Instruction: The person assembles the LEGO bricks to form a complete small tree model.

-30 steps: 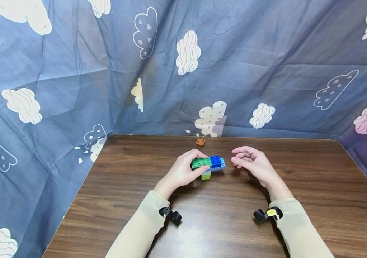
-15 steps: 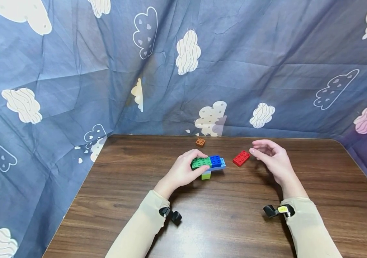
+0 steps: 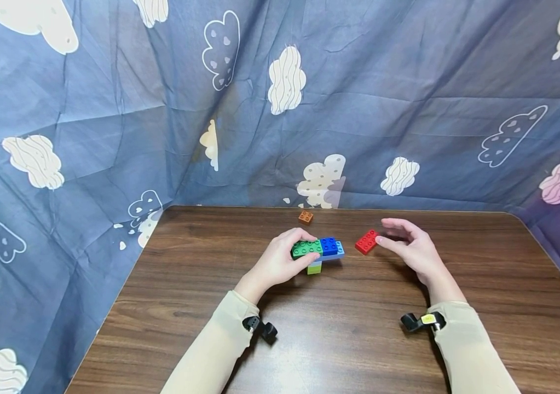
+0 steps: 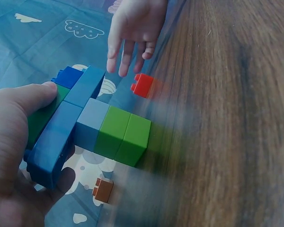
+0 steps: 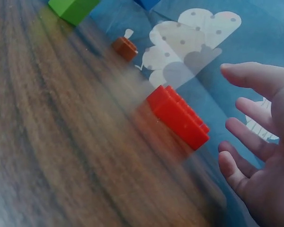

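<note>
My left hand (image 3: 282, 257) grips a T-shaped build of toy building bricks, thumb on the near side of its green brick (image 3: 306, 249). Beside that brick sits a dark blue brick (image 3: 329, 245), both on top of a lighter blue layer (image 4: 61, 127). A column of one pale blue and two lime green bricks (image 4: 128, 135) runs down from it to the table. To the right lies a red brick (image 3: 368, 242), studs up. Just right of it is my right hand (image 3: 415, 249), fingers spread and loosely bent, holding nothing; the right wrist view shows a gap between them.
A small brown brick (image 3: 306, 217) lies near the back edge of the wooden table (image 3: 339, 339), behind the build. A blue cloud-patterned cloth (image 3: 358, 71) hangs along the back and sides.
My right hand has moved right, uncovering the red brick, which was out of sight a second ago, then come slightly back left. My left hand and the build stay put.
</note>
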Tool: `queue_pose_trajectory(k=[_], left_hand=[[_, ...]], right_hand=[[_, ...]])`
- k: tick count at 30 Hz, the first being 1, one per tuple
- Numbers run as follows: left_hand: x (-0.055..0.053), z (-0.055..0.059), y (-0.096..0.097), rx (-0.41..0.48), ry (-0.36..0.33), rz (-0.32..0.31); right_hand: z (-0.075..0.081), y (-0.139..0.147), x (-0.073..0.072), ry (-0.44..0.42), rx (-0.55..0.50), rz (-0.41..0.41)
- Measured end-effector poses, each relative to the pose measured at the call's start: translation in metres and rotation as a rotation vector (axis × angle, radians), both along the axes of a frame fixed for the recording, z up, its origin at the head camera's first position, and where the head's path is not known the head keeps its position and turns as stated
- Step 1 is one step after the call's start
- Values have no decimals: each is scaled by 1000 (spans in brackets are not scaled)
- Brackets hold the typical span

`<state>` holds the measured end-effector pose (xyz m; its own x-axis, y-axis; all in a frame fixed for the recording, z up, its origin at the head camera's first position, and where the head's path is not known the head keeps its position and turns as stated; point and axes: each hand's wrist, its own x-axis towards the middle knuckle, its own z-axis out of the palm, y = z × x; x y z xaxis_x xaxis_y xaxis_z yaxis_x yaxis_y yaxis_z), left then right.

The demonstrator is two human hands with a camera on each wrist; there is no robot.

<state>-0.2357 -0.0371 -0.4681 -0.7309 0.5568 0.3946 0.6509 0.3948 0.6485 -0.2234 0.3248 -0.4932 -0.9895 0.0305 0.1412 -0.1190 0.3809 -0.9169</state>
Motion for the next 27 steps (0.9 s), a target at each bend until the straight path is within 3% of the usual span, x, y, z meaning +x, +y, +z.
queue_pose_trajectory(k=[10, 27], left_hand=[[1, 1, 0, 1, -16, 1], [1, 0, 0, -6, -9, 7]], right_hand=[[-7, -2, -2, -29, 93, 133], [-11, -6, -6, -16, 244, 220]])
